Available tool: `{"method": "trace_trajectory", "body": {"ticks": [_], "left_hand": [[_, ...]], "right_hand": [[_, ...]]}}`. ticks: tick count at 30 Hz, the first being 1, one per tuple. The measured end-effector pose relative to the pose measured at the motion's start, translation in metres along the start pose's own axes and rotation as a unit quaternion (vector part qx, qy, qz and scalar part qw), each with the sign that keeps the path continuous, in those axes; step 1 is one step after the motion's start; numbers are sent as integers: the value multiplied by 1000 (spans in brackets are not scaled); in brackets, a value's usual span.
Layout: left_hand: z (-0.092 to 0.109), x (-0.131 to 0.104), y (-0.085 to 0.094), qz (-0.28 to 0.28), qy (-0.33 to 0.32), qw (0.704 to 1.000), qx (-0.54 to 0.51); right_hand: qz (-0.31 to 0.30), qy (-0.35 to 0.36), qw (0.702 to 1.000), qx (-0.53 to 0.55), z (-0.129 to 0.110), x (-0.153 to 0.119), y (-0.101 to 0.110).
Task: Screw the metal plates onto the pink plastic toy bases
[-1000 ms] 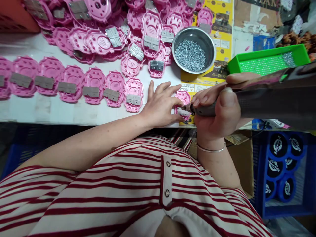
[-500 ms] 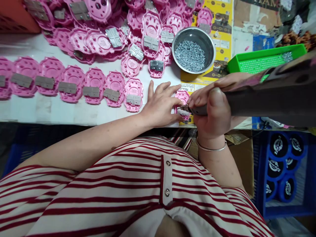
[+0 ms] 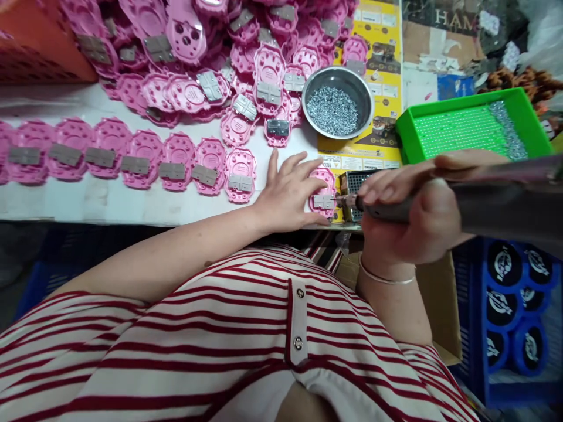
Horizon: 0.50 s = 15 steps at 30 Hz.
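Note:
My left hand has its thumb and fingers around the left side of a pink plastic part with a grey metal plate on it, at the table's front edge. My right hand is closed round a dark power screwdriver, whose tip points left at the right side of the metal plate. Whether the tip touches the plate is hard to tell. Just right of the pink part, a small perforated metal box lies partly under the tool.
Similar pink parts stand in a row to the left, with a large pile behind. A steel bowl of screws, a green tray, an orange basket and a blue crate surround the work area.
The screwdriver in my right hand has moved right, off the pink part's middle. The small metal box and more of the green tray now show. The whole view has shifted.

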State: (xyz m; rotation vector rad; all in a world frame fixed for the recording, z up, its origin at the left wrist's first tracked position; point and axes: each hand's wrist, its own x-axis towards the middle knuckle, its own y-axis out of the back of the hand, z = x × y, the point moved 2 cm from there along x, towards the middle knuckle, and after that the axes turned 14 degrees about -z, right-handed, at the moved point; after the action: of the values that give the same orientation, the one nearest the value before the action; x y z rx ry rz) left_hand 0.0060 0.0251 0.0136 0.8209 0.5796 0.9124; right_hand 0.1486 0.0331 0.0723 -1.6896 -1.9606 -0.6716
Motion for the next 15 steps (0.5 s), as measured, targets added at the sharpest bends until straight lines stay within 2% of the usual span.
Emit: {"method": "trace_trajectory", "body": {"ticks": [1, 4, 6, 8, 11, 15], "left_hand": [[2, 0, -1, 1, -22, 1000, 16], [8, -4, -3, -17, -70, 996, 50], [7, -9, -1, -17, -69, 996, 53], [2, -11, 9, 7, -56, 997, 61], [-16, -3, 49, 68, -22, 992, 99], [-47, 23, 132, 200, 69, 972, 101]], "right_hand": [[2, 29, 1000, -5, -7, 2, 2], [-26, 47, 999, -10, -24, 7, 10], [-29, 43, 999, -8, -31, 6, 18], [-20, 13, 1000, -9, -33, 2, 26], [18, -11, 1000, 6, -31, -6, 35], [61, -26, 997, 32, -23, -11, 37]]}}
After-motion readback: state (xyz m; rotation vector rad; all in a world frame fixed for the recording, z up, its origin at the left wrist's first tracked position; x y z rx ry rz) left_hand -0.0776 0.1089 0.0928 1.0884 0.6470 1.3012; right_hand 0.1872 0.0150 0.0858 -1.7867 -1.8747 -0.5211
